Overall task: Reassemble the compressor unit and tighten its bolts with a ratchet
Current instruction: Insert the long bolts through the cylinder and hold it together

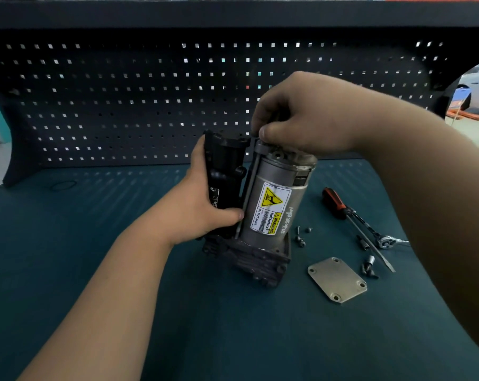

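What the right hand (301, 114) pinches atop the compressor (271, 204) is hidden — the loose bolts (300, 238) too small to make out.

Dim overall, cool teal cast. Backlit: daylight punches through the pegboard (122, 111) holes as bright squares, and the board itself is near black. Faint rows of light spots on the bench mat (100, 193), upper left. Blown-out white at far right and far left edges. Soft, shallow shadow at the compressor (268, 171) base. Small glint on the ratchet (387, 241) head, right of centre. Centre sharp, warning label (271, 209) readable. Strong barrel distortion: shelf edge (232, 15) along top bows, pegboard ends curl down. Left forearm (95, 298) and right forearm (439, 215) stretched and soft toward the lower corners.
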### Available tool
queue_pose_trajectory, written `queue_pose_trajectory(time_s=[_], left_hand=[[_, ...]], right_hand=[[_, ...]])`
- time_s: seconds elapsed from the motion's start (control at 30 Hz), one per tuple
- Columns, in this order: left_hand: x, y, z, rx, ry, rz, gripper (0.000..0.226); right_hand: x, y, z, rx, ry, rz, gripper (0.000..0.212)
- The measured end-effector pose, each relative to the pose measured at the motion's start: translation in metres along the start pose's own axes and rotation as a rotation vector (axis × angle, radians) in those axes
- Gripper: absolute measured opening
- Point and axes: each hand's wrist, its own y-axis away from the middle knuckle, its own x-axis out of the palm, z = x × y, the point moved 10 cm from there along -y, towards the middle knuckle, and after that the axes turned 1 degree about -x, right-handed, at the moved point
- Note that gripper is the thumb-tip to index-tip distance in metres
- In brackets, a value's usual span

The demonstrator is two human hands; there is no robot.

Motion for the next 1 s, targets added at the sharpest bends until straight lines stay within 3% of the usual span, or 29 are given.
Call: queue_pose_trajectory(time_s=[0.23,0.4,0.53,0.6,0.67,0.77,1.0], left_hand=[[0.002,0.002,-0.013,0.017,-0.034,-0.042,0.130],[0.005,0.001,-0.015,0.015,-0.059,-0.045,0.130],[0.004,0.001,-0.012,0.013,-0.042,-0.042,0.126],[0.004,0.001,-0.010,0.011,-0.032,-0.027,0.124],[0.005,0.001,-0.008,0.007,-0.020,-0.009,0.124],[0.005,0.001,-0.007,0.008,-0.019,0.004,0.123],[0.001,0.003,-0.008,-0.008,0.020,-0.052,0.115]], right_hand=[[-0.005,0.001,-0.005,0.017,0.063,0.065,0.009],[-0.001,-0.003,-0.004,0.058,0.284,0.056,0.045],[0.002,0.000,-0.006,0.094,0.301,0.021,0.057],[-0.005,0.003,-0.010,0.105,0.187,0.018,0.050],[-0.003,0.004,-0.009,0.072,0.079,0.086,0.028],[0.006,0.002,-0.002,0.001,0.082,0.138,0.008],[0.009,-0.013,-0.002,0.050,0.356,0.039,0.052]])
